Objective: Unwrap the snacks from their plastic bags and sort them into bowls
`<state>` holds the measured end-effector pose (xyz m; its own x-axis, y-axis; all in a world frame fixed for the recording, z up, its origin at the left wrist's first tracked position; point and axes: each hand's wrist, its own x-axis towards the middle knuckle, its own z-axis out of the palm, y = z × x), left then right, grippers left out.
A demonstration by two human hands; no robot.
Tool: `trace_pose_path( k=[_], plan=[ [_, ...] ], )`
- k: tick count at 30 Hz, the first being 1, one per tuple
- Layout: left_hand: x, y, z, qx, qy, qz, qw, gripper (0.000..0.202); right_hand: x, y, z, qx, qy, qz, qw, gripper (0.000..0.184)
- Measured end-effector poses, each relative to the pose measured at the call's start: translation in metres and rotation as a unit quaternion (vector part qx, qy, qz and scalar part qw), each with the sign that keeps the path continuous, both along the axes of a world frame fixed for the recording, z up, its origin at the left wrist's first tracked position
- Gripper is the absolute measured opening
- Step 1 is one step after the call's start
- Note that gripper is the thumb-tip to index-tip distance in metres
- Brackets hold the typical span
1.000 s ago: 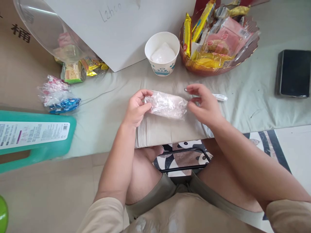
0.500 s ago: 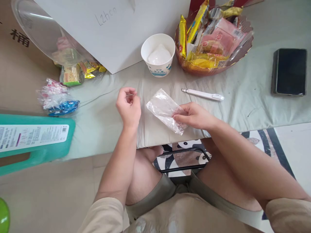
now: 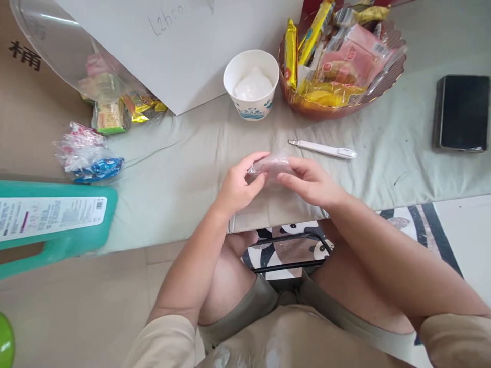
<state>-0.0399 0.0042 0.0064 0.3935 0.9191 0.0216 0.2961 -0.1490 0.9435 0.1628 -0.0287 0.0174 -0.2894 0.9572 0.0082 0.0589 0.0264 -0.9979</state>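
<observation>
You held a small clear plastic wrapper [image 3: 270, 164] with both hands, a little above the front edge of the table covered with a pale green cloth [image 3: 184, 168], directly in front of your body. The wrapper lay with its long axis from left to right, almost parallel to the table edge. Your left hand [image 3: 238, 186] took its left end, and the fingers [image 3: 253, 159] were closed narrow on it, thumb under and forefinger over. Your right hand [image 3: 312, 184] took the right end in the same way, its fingers [image 3: 297, 164] pinched shut on the film. So the wrapper was between the two hands, touching both, and neither hand was nearer than the other. What was inside the wrapper I cannot tell; it looked slightly pinkish through the plastic.

Just behind your right hand, a slim white cutter knife [image 3: 324, 149] lay on the cloth, apart from the fingers, also with its long axis left to right. Farther back stood a white paper cup [image 3: 251, 108] with crumpled clear plastic inside, and beside it, to the right, a brown scalloped basket [image 3: 307, 106] full of wrapped snacks. A black phone [image 3: 464, 112] lay well apart at the right edge.
</observation>
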Motion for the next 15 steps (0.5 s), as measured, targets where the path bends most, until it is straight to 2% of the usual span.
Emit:
trace_pose_path(
  k=[3, 5, 7, 9, 12, 15],
  plan=[
    [0.003, 0.001, -0.001, -0.053, -0.052, 0.057, 0.996, 0.038, 0.001, 0.000, -0.006, 0.040, -0.052, -0.136, 0.989, 0.024],
    [0.004, 0.003, 0.000, -0.083, -0.085, 0.062, 0.991, 0.040, 0.002, 0.000, -0.010, 0.084, -0.067, -0.202, 0.973, 0.035],
    [0.004, 0.004, 0.003, -0.118, -0.110, 0.033, 0.986, 0.043, 0.002, 0.000, -0.012, 0.093, -0.054, -0.197, 0.975, 0.050],
    [0.005, 0.004, 0.005, -0.153, -0.136, 0.004, 0.979, 0.047, 0.000, 0.000, -0.013, 0.055, -0.031, -0.154, 0.986, 0.057],
    [0.007, 0.003, 0.007, -0.187, -0.175, 0.010, 0.967, 0.047, -0.001, 0.001, -0.012, -0.024, 0.006, -0.104, 0.994, 0.045],
    [0.011, 0.003, 0.008, -0.220, -0.198, 0.052, 0.954, 0.042, 0.001, 0.002, -0.009, -0.058, 0.062, -0.109, 0.990, 0.035]
  ],
)
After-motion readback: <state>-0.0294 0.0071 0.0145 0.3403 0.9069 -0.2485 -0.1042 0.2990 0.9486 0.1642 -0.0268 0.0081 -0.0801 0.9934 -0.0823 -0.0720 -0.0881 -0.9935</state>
